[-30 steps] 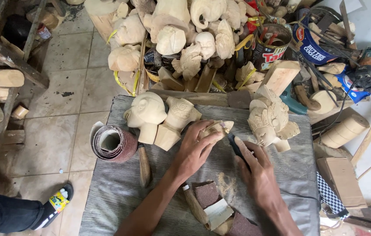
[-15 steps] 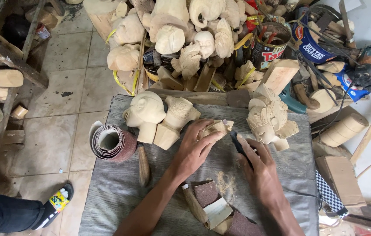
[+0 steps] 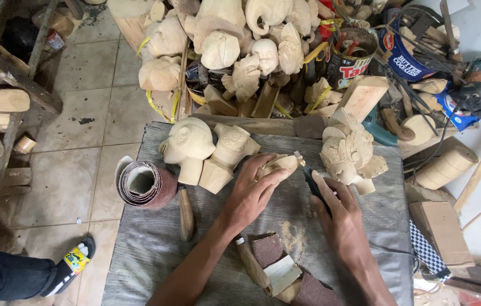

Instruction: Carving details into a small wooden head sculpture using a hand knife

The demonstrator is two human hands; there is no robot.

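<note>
My left hand (image 3: 251,192) grips a small pale wooden carving (image 3: 283,164) and presses it against the grey work board (image 3: 155,249). My right hand (image 3: 339,218) holds a dark-handled rotary tool (image 3: 313,184) whose tip touches the carving's right end. Sawdust lies on the board just below the two hands. Standing right behind my left hand are a carved wooden head (image 3: 188,146) and a carved figure (image 3: 229,153). An ornate carved mask head (image 3: 351,150) stands just beyond my right hand.
A sandpaper roll (image 3: 145,184) and a wooden-handled chisel (image 3: 186,212) lie at the board's left. Sandpaper scraps (image 3: 277,266) sit near the front edge. Several unfinished carvings (image 3: 234,45), tins and tools crowd the floor behind. Someone's sandalled foot (image 3: 70,266) is at lower left.
</note>
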